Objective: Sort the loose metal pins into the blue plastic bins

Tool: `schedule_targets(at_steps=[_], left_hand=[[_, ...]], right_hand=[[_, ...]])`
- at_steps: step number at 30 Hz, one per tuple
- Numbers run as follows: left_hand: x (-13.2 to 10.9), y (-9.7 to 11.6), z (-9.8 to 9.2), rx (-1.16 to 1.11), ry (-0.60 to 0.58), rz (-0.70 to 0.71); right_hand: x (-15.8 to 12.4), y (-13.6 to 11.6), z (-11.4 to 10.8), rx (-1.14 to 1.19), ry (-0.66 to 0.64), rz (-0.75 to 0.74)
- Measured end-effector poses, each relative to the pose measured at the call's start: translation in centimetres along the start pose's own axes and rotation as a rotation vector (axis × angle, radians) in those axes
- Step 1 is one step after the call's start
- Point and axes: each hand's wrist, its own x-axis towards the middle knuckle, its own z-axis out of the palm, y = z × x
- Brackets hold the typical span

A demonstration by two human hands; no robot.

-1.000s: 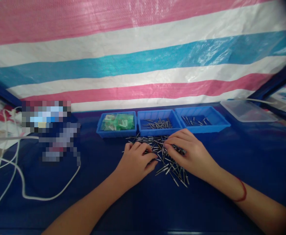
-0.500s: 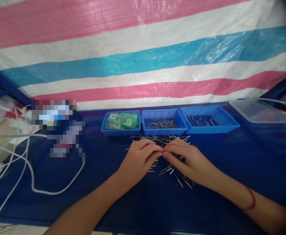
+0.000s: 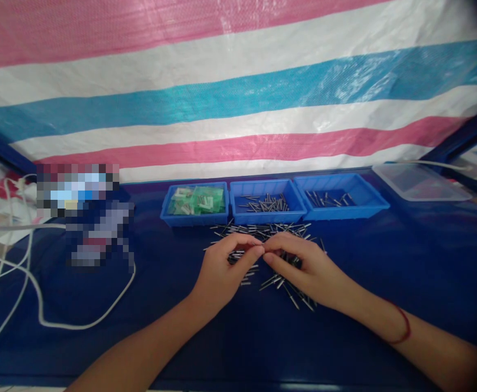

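Observation:
My left hand point(image 3: 226, 268) and my right hand point(image 3: 306, 267) meet fingertip to fingertip over a loose pile of thin metal rods point(image 3: 281, 282). Both are closed in a pinch, thumb against fingers. Whatever sits between the fingertips is hidden or too small to make out. Rods lie scattered beneath and around both hands, some dark and some shiny. Behind the pile, the middle blue bin point(image 3: 268, 219) holds many short metal pins point(image 3: 269, 204).
The left blue bin point(image 3: 193, 219) holds green-and-clear packets point(image 3: 200, 200). A few pins lie in the right blue bin point(image 3: 344, 213). A clear plastic lid point(image 3: 420, 184) rests at the back right. White cables point(image 3: 79, 326) loop across the left side. A striped sheet point(image 3: 238, 103) hangs behind.
The view has shifted slightly, so bins and pile sit further left. My left thumb and fingers form a wider arch, with the fingertips still meeting those of my right hand.

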Motion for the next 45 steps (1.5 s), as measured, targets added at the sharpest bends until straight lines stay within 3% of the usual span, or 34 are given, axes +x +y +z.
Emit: schedule_targets(at_steps=[9,15,18,21,25,28,31,35,38,45], left_hand=[[0.4,-0.2,-0.2,0.105,-0.001,0.075],[0.1,0.0,0.0,0.175,-0.087,-0.003],[0.2,0.1,-0.2,0.265,-0.099,0.043],[0.2,0.0,-0.6,0.385,-0.134,0.127],[0.1,-0.4,-0.9,0.568,-0.268,0.189],[-0.2,-0.7,-0.8,0.638,-0.360,0.213],[-0.4,-1.0,-0.5,0.675,-0.378,0.220],[-0.4,-1.1,-0.2,0.704,-0.382,0.211],[-0.3,-0.9,-0.1,0.718,-0.383,0.218],[-0.1,-0.7,-0.5,0.699,-0.372,0.297]], right_hand=[[0.1,0.5,-0.4,0.009,0.147,0.026],[0.1,0.1,-0.9,-0.095,0.200,-0.133],[0.2,0.4,-2.0,-0.197,0.236,-0.148],[0.4,1.4,-4.2,-0.330,0.432,-0.076],[0.7,3.0,-7.4,-0.576,0.646,0.222],[0.9,3.9,-8.5,-0.782,0.584,0.307],[0.9,4.0,-8.0,-0.846,0.535,0.259],[0.8,3.0,-6.0,-0.747,0.500,0.086],[0.6,2.3,-4.5,-0.651,0.405,-0.017],[0.4,1.6,-2.7,-0.516,0.266,-0.100]])
